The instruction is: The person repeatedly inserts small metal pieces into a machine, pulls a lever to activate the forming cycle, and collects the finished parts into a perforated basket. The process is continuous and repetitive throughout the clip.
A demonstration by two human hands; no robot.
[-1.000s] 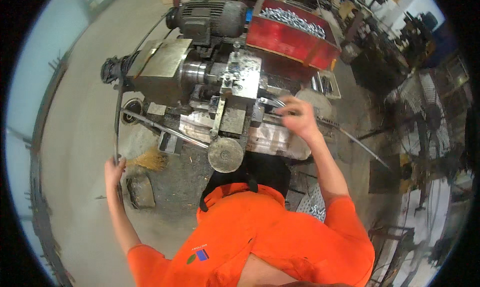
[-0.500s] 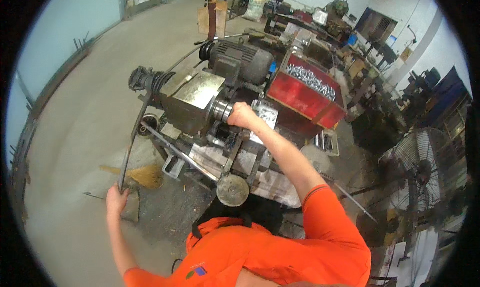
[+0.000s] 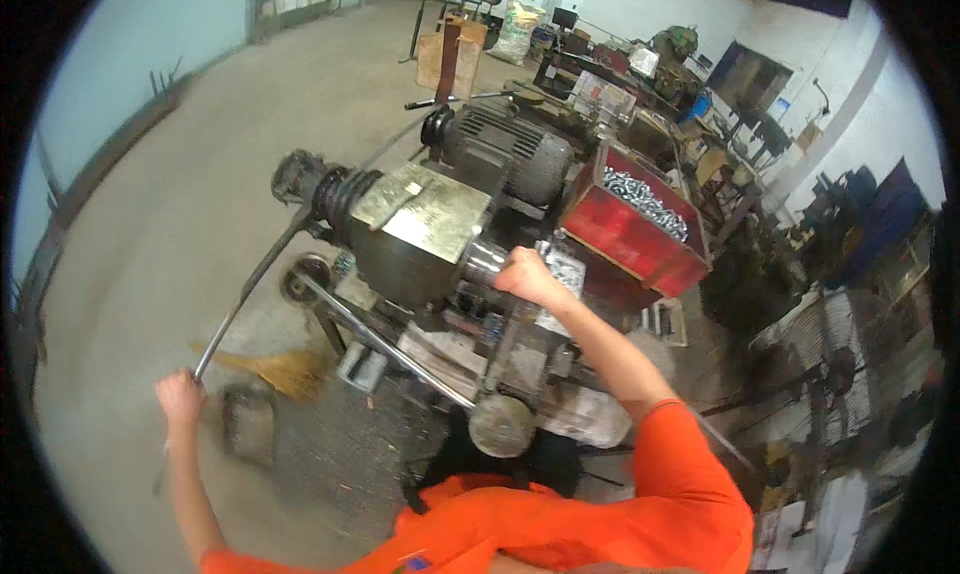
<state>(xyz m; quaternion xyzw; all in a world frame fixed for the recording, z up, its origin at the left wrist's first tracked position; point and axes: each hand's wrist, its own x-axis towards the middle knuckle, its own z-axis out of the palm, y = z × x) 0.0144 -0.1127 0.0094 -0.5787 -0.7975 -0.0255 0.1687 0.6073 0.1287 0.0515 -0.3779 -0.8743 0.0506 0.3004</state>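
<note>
My left hand (image 3: 182,396) is closed around the lower end of a long metal lever (image 3: 245,296), which slopes up to the rear of the machine's grey headstock (image 3: 420,214). At the headstock's right side sits a shiny round spindle nose (image 3: 484,261). My right hand (image 3: 530,276) is there, fingers curled in at the spindle's face; whatever they hold is hidden. Below that hand is the machine's cross slide with a round handwheel (image 3: 502,425) nearest my body. Another bright bar (image 3: 390,342) slants down across the machine's front left.
A red box (image 3: 640,229) of small shiny metal parts stands right of the ribbed motor (image 3: 510,149). On the floor at left lie a straw broom (image 3: 285,371) and a dustpan (image 3: 248,424). A blurred caged fan (image 3: 815,359) stands at right, with cluttered benches behind.
My left hand has swung outward to the left with the lever in its grip. My right hand stays at the spindle, while the whole view has shifted a little.
</note>
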